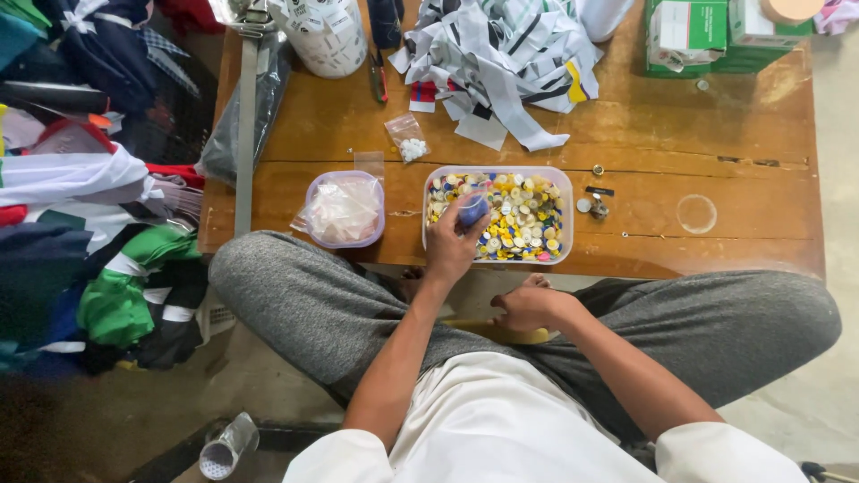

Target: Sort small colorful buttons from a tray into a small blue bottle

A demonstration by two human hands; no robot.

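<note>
Two tubs sit on a wooden table (698, 134): the left hand (450, 246) pinches a small blue bag (472, 209) over the clear tub (497, 215) heaped with coloured buttons; left of it, a lilac tub (344, 209) holds plastic bags. Below the clear tub, the right hand (528, 309) rests curled, gripping nothing visible.

Seen from my own head: one camera, looking steeply down past my chest and knees.
It faces forward over the wooden counter (716, 134), close enough to fill the frame with my lap, both forearms and the floor alongside.
</note>
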